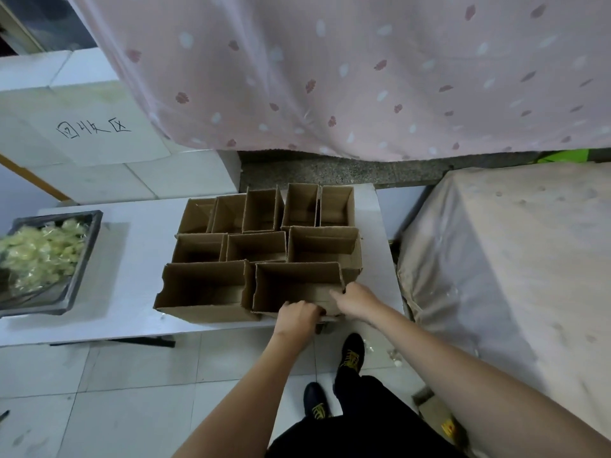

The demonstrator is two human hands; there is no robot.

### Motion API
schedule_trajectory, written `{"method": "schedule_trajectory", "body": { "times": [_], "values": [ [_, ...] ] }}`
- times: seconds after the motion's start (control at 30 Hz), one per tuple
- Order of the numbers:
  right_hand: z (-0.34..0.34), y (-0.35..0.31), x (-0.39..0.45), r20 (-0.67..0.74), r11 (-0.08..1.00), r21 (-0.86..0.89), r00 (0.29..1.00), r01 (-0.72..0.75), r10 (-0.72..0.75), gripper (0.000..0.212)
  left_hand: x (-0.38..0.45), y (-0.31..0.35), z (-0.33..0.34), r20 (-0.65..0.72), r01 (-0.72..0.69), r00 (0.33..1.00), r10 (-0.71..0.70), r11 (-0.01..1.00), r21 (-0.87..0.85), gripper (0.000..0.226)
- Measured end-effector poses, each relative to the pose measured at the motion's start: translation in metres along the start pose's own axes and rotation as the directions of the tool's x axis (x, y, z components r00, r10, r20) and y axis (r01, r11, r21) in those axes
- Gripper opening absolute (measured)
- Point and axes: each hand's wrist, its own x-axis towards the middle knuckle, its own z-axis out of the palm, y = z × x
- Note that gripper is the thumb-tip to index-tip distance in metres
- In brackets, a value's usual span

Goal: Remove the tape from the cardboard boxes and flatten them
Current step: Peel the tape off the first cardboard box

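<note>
Boxes (264,246) crowd table (132,259) beside tray (82,259).

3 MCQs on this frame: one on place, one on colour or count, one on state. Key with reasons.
1. The grey tray of crumpled tape lies
A. left of the boxes
B. right of them
C. on the floor

2. The curtain is
A. green
B. pink, spotted
C. black

3. The near-right box is
A. flattened
B. taped shut
C. open-topped, both hands on it

Key:
A, it sits at the table's left end.
B, pale pink with spots.
C, left hand and right hand grip its near wall.
</note>
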Motion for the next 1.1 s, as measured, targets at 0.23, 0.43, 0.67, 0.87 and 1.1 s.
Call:
{"method": "schedule_trajectory", "body": {
  "times": [0.23, 0.43, 0.67, 0.87, 1.1],
  "values": [
    [-0.037, 0.058, -0.028, 0.051, 0.986, -0.019, 0.985, 0.164, -0.163, 0.107, -0.001, -0.003, -0.005, -0.058, -0.073, 0.996, 0.064, 0.981, -0.182, 0.025],
    [-0.05, 0.069, -0.023, -0.025, 0.934, -0.296, 0.976, 0.201, -0.218, 0.135, 0.003, 0.019, -0.018, 0.002, -0.093, 0.994, 0.105, 0.895, -0.436, 0.02],
    [-0.062, 0.068, -0.022, -0.123, 0.859, -0.457, 0.939, 0.233, -0.32, 0.126, 0.002, 0.021, -0.018, 0.095, 0.039, 0.995, 0.026, 0.779, -0.625, 0.009],
    [-0.056, 0.055, -0.022, -0.165, 0.771, -0.587, 0.895, 0.249, -0.415, 0.12, -0.002, 0.01, -0.014, 0.029, 0.042, 0.999, -0.03, 0.702, -0.711, 0.04],
    [-0.049, 0.026, -0.011, -0.158, 0.657, -0.724, 0.877, 0.209, -0.453, 0.113, -0.013, -0.005, -0.012, -0.297, -0.056, 0.925, -0.239, 0.686, -0.726, 0.082]
  ]
}}
